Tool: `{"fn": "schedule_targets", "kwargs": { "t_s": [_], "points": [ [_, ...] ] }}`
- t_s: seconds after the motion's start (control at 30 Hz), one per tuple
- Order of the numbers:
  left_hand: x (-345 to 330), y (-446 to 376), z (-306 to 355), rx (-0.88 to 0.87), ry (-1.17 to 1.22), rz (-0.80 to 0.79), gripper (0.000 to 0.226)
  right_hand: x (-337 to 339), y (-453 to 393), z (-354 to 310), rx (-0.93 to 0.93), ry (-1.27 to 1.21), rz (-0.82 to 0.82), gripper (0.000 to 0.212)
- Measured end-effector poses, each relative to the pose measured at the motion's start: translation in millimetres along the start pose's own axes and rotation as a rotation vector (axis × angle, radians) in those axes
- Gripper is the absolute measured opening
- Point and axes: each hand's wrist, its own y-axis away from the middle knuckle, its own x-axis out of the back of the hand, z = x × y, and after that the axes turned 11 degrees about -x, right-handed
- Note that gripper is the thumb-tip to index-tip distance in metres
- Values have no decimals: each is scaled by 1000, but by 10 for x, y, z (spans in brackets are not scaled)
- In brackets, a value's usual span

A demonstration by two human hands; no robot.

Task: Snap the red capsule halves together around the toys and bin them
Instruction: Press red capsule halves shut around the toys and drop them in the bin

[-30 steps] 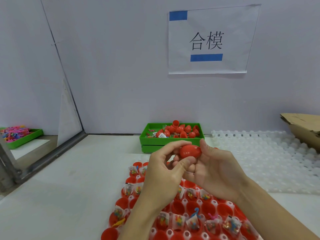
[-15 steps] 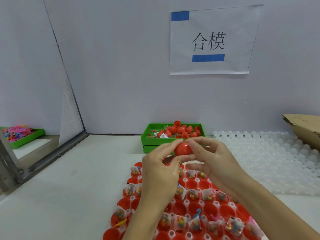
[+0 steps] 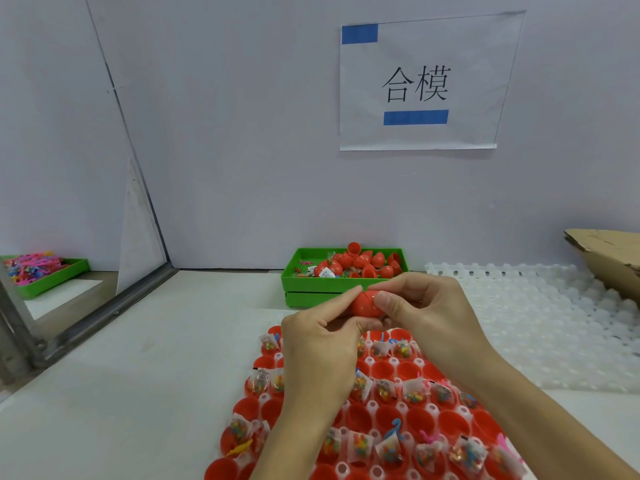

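A closed red capsule (image 3: 365,304) is held above the table between both hands. My left hand (image 3: 320,344) pinches its left half with thumb and forefinger. My right hand (image 3: 427,315) pinches the right half, thumb on the front. Below them lies a tray of open red capsule halves (image 3: 412,420), several holding small bagged toys (image 3: 360,445). Behind the hands stands the green bin (image 3: 311,287) with several red capsules (image 3: 360,263) inside.
A white bumpy tray (image 3: 540,323) covers the table's right side, with a cardboard box (image 3: 609,258) at the far right. A metal-framed divider (image 3: 104,306) stands at the left, and beyond it a green tray of coloured toys (image 3: 38,271).
Both hands have moved the capsule a little forward, toward the green bin, and turned it. The right hand's grip went from cradling it in the palm to pinching it with the fingertips.
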Motion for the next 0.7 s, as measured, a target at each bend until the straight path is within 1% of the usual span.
{"fn": "schedule_targets", "kwargs": {
  "t_s": [0.17, 0.43, 0.57, 0.7],
  "points": [
    [0, 22, -70, 12, -16, -18, 39, -1, 8, 13, -12, -3, -11, 13],
    [-21, 52, -72, 13, -118, -42, 38, -47, 7, 88, -20, 9, 37, 19],
    [-21, 49, -42, -24, -173, -38, 37, -77, 11, 83, -3, 19, 28, 23],
    [-20, 53, -51, -63, -283, -62, 35, -87, 19, 97, -8, 34, 30, 21]
  ]
}}
